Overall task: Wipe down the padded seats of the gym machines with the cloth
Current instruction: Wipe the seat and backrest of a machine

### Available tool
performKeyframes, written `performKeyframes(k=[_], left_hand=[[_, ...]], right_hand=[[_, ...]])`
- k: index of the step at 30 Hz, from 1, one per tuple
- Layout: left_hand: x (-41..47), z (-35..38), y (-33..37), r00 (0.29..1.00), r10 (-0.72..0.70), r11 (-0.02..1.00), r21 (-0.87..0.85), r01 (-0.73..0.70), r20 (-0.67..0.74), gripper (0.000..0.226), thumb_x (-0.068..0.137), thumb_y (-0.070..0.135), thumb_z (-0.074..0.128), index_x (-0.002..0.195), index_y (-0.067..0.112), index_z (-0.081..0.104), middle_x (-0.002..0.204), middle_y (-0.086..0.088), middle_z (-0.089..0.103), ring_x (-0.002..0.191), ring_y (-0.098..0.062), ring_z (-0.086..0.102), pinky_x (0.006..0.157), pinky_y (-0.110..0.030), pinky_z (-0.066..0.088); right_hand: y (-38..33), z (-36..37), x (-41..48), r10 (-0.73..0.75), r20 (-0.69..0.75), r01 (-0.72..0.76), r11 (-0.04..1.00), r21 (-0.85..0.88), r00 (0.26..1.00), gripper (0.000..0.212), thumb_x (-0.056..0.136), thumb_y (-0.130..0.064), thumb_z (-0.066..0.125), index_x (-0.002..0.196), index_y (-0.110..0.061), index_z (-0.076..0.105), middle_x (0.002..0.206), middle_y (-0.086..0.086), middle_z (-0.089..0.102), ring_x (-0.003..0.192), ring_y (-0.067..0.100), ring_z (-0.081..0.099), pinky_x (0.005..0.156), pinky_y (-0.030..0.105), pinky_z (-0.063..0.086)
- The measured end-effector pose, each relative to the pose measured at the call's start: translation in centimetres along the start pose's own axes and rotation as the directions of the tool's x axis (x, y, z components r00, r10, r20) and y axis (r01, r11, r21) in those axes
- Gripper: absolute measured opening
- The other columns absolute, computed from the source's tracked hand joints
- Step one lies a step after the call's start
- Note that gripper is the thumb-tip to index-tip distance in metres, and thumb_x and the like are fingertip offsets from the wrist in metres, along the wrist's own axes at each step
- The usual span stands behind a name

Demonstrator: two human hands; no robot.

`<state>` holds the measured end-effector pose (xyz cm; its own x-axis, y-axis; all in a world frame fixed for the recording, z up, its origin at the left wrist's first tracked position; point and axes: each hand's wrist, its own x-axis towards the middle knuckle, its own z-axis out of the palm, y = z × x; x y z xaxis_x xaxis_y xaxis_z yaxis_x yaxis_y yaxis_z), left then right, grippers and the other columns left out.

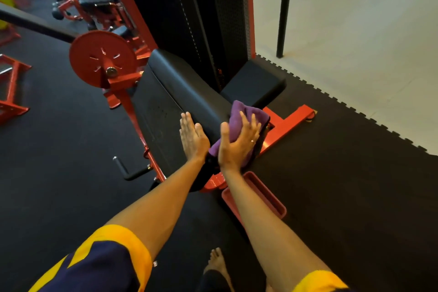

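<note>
A long black padded backrest (180,83) of a red-framed machine slopes toward me in the middle of the view. A second black seat pad (256,80) lies just beyond it to the right. My left hand (192,136) lies flat with straight fingers on the near left side of the backrest. My right hand (238,142) presses a folded purple cloth (244,114) against the backrest's near right edge, fingers spread over it and thumb along its left side.
A red weight plate (103,58) on a black bar sticks out left of the pad. The machine's black weight stack (201,7) rises behind. Below my right forearm sits a red foot tray (277,206). More red machines (90,5) stand far left; pale floor (355,42) at right.
</note>
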<state>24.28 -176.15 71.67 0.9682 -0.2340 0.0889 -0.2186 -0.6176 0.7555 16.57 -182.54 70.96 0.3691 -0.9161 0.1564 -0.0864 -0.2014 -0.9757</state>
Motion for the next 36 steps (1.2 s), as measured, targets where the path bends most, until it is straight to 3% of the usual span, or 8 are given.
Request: performKeyframes(k=[3,8,11,16,21,26,32,36], left_hand=[[-0.2,0.0,-0.7,0.999,0.036,0.999,0.009,-0.037,0.039,0.06,0.106,0.033,0.016,0.162,0.013,0.003,0.17,-0.003,-0.005,0.156,-0.013,-0.007,0.125,-0.031,-0.008],[-0.4,-0.7,-2.0,0.979,0.161,0.987,0.0,-0.162,0.123,0.07,0.102,0.048,0.012,0.161,0.012,-0.003,0.169,-0.002,-0.012,0.154,-0.01,-0.014,0.124,-0.028,-0.013],[0.0,-1.5,-3.2,0.955,0.241,0.97,-0.017,-0.242,0.171,0.07,0.103,0.051,0.011,0.161,0.015,-0.003,0.169,0.0,-0.012,0.154,-0.007,-0.013,0.125,-0.028,-0.01],[2.8,-4.3,-8.3,0.808,0.495,0.843,0.05,-0.536,0.321,0.064,0.106,0.046,0.018,0.162,0.018,0.001,0.169,0.005,-0.009,0.155,-0.005,-0.009,0.127,-0.03,-0.003],[4.7,-4.2,-10.3,0.699,0.621,0.736,0.042,-0.676,0.355,0.063,0.108,0.042,0.019,0.162,0.014,0.002,0.17,-0.001,-0.009,0.157,-0.016,-0.005,0.128,-0.039,0.0],[5.0,-3.6,-11.0,0.678,0.662,0.722,-0.028,-0.692,0.319,0.062,0.108,0.038,0.022,0.162,0.009,0.011,0.17,-0.008,0.001,0.157,-0.022,0.002,0.128,-0.042,0.004],[5.3,-3.2,-11.5,0.667,0.667,0.717,-0.044,-0.696,0.331,0.062,0.107,0.035,0.025,0.162,0.009,0.01,0.17,-0.006,-0.001,0.157,-0.019,0.001,0.128,-0.043,0.003],[5.2,-3.2,-11.2,0.679,0.67,0.724,-0.059,-0.688,0.3,0.062,0.107,0.037,0.023,0.161,0.011,0.011,0.17,-0.005,0.004,0.157,-0.018,0.003,0.128,-0.036,0.0]], right_hand=[[1.4,0.1,0.1,-0.003,-0.014,0.004,0.998,0.059,1.0,0.077,0.091,-0.059,0.05,0.154,-0.017,0.041,0.166,0.005,0.027,0.155,0.02,0.018,0.125,0.035,0.014],[0.1,0.6,2.8,0.523,-0.112,-0.45,0.808,0.381,0.845,0.09,0.083,-0.07,0.046,0.153,-0.013,0.043,0.159,0.009,0.041,0.147,0.026,0.038,0.122,0.043,0.028],[-1.6,0.6,0.3,0.357,-0.2,-0.319,0.927,0.199,0.912,0.059,0.101,-0.046,0.051,0.152,-0.017,0.047,0.158,0.004,0.042,0.144,0.029,0.037,0.12,0.041,0.028],[-2.0,0.7,-5.1,0.116,-0.222,-0.11,0.993,0.036,0.968,0.062,0.096,-0.056,0.045,0.147,-0.022,0.054,0.154,0.002,0.042,0.14,0.021,0.037,0.113,0.035,0.035],[-1.4,1.9,-7.8,-0.288,-0.181,0.206,0.905,-0.372,0.94,0.049,0.099,-0.047,0.055,0.14,-0.023,0.062,0.148,0.006,0.045,0.127,0.026,0.045,0.105,0.042,0.041],[-2.5,5.7,-6.1,-0.378,-0.108,0.197,0.68,-0.707,0.92,0.048,0.102,-0.052,0.048,0.146,-0.032,0.056,0.159,0.006,0.041,0.146,0.037,0.033,0.12,0.054,0.025],[0.5,5.3,-9.8,-0.506,0.202,0.451,0.437,-0.778,0.839,0.054,0.101,-0.046,0.056,0.153,-0.029,0.047,0.166,0.006,0.029,0.157,0.034,0.013,0.125,0.059,0.013],[-1.4,4.9,-5.9,-0.364,-0.069,0.165,0.575,-0.801,0.929,0.07,0.094,-0.062,0.053,0.156,-0.032,0.039,0.169,0.008,0.019,0.157,0.04,0.004,0.125,0.059,0.006]])
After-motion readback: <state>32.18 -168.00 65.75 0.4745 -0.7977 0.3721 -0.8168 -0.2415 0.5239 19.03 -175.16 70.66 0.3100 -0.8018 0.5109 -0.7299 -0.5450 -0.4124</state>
